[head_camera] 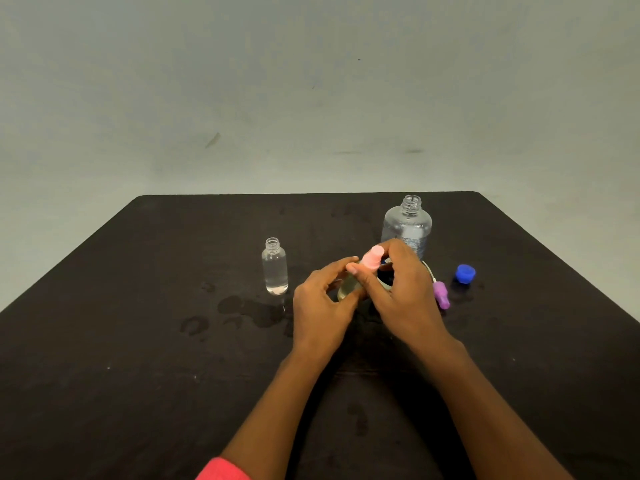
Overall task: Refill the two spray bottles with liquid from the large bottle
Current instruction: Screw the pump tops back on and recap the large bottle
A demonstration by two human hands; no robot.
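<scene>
Left hand (322,306) grips one small clear spray bottle (347,289); right hand (398,289) pinches its pink cap (372,259); second small clear bottle (275,268), one large clear bottle (408,226) nearby.

There were 2 small spray bottles: uncapped bottle (274,268) & held bottle (349,289). 1 large bottle (408,226). 2 spray heads: pink head (372,259), purple head (441,295). 1 blue cap (465,273). 2 hands: left hand (322,306), right hand (398,289). 1 table (138,306). Several wet patches (242,310), exact no. unclear.
</scene>
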